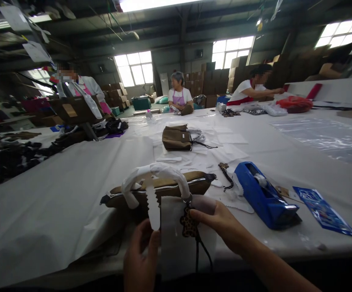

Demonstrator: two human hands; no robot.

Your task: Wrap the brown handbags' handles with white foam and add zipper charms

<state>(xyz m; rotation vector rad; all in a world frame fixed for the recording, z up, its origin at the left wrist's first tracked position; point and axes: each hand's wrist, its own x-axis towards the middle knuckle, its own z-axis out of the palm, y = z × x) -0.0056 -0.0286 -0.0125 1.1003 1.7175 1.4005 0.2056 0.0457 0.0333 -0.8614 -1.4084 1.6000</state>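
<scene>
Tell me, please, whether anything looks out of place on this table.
Slightly odd: a loose charm lies beside the blue tape dispenser, attached to no bag, while a similar charm hangs at the near bag. No spill shows.

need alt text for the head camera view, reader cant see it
A person's left hand pinches a notched white strip in front of a brown zippered bag with a white-wrapped handle, while the right hand holds a spotted charm. A blue tape dispenser and a second brown bag sit on the white table, with other people beyond.
</scene>
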